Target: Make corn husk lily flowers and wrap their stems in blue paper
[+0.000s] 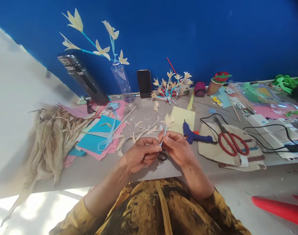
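Observation:
Between my two hands is a cream handmade flower (169, 120), upright, its stem partly wrapped in pale blue. My right hand (177, 145) pinches the stem below the petals. The fingers of my left hand (144, 151) close on the stem lower down, touching the right fingertips. A thin wire-like end runs down from there toward my clothing. Behind the hands, a dark scissor handle (162, 155) shows partly; the rest is covered. Cream scraps (141, 125) and another loose flower (156, 106) lie just beyond.
To the right lie a blue glue gun (198, 135), its cord, and red-handled scissors (232, 143) on a cloth. Dried husks (56, 140) and coloured paper (100, 133) cover the left. Along the wall stand a flask (84, 78), bottle (122, 81), phone (144, 84) and flower bunch (170, 88).

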{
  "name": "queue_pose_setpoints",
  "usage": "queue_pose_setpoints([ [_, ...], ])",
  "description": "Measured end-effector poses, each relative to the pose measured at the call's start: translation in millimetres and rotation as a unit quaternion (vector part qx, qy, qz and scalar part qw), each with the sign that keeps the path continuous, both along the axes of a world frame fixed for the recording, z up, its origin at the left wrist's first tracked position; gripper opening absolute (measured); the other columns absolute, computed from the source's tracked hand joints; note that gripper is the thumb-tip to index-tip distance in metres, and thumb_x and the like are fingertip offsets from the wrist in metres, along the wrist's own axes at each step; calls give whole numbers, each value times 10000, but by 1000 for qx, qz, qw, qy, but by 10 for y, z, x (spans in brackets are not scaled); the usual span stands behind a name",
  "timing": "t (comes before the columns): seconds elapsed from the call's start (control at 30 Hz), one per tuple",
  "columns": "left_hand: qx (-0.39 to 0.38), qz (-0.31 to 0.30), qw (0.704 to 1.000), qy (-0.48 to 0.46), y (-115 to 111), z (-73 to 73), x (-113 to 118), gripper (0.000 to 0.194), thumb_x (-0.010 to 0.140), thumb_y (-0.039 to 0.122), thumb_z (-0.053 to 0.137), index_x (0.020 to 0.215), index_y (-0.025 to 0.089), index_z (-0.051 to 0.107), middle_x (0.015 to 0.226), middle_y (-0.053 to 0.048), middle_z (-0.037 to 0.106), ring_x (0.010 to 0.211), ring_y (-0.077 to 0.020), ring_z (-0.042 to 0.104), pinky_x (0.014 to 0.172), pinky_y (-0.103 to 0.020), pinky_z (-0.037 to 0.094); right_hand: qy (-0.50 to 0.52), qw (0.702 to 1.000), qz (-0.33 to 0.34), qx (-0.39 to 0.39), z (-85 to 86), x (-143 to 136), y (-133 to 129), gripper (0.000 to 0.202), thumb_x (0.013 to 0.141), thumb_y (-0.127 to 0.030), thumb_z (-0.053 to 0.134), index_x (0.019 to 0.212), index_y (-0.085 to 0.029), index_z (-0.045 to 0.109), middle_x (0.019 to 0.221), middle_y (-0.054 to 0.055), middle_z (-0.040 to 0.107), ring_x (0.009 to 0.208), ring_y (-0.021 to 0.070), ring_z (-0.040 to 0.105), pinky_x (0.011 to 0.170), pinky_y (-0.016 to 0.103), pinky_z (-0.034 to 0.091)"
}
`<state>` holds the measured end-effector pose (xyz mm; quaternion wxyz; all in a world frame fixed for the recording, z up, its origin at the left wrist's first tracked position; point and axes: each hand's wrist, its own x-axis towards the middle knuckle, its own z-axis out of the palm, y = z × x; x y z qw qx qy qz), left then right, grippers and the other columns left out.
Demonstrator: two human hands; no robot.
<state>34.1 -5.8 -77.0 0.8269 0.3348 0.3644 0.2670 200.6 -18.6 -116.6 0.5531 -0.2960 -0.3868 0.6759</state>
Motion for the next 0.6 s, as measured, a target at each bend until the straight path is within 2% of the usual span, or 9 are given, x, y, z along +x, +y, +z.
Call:
queue_pose_setpoints([
  [0.1,60,68,993,75,-35,-1,37,316,633,324,866,640,142,608,454,69,408,385,-15,273,404,-180,144,-65,997,-34,-2,26,9,-31,292,777,-461,811,797,-189,705,686,-8,581,606,114,455,571,249,389],
  [0.2,99,87,983,126,-59,-5,52,317,652,357,860,641,141,628,414,72,382,383,-28,298,409,-191,156,-97,994,-48,8,38,20,-54,307,770,-418,825,679,-180,654,648,-13,568,598,110,449,556,246,368],
  [0.27,75,70,990,99,-58,-6,51,335,644,366,868,635,142,620,427,72,389,383,-25,290,408,-188,155,-84,995,-49,20,30,32,-50,310,778,-413,819,658,-175,659,680,-1,581,624,116,475,581,255,395],
  [0.43,-10,19,1000,4,-40,-9,46,327,621,339,883,665,132,633,473,81,396,387,-6,240,406,-168,131,-7,1000,-7,24,-17,58,-5,269,770,-439,821,765,-181,746,807,40,637,697,142,534,639,285,450],
  [0.5,4,32,999,11,-46,-12,46,323,624,340,882,670,129,641,477,79,400,388,-5,240,407,-172,135,-17,999,3,28,-18,61,0,270,795,-453,796,812,-187,760,836,46,647,730,151,542,666,292,453],
  [0.6,73,82,992,69,-69,-22,41,328,641,365,875,649,134,643,462,67,410,389,-19,278,408,-189,149,-74,997,-4,21,7,56,-16,290,798,-472,787,858,-192,747,792,30,633,703,145,526,652,285,438],
])
